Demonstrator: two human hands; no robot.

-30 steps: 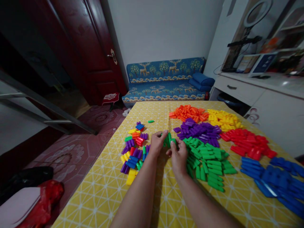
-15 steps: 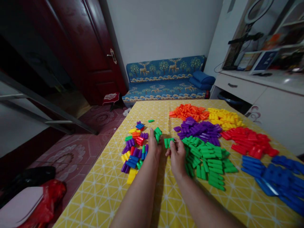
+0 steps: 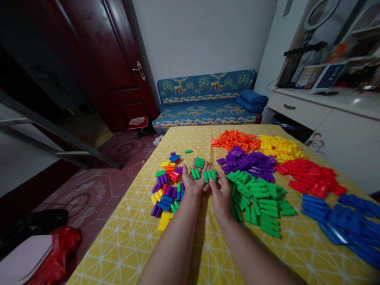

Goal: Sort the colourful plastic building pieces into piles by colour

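Observation:
Palm up above the table, my left hand carries green plastic building blocks: a ribbed one by the fingers and a smaller one on the palm. My right hand pinches another ribbed green block between thumb and fingers, right beside the left palm. The left fingertips are partly hidden behind the blocks. Close to the right hand lies a heap of green blocks. To the left of the left hand, mixed-colour blocks lie in a loose group.
Piles of orange, purple, yellow, red and blue blocks cover the right side of the yellow-clothed table. A lone green block lies farther back. Beyond stands a blue sofa; a white cabinet is at right.
My left hand has turned its palm upward and its fingers have opened out, showing the green blocks on it. The right hand's green block has come slightly left, up to the left palm.

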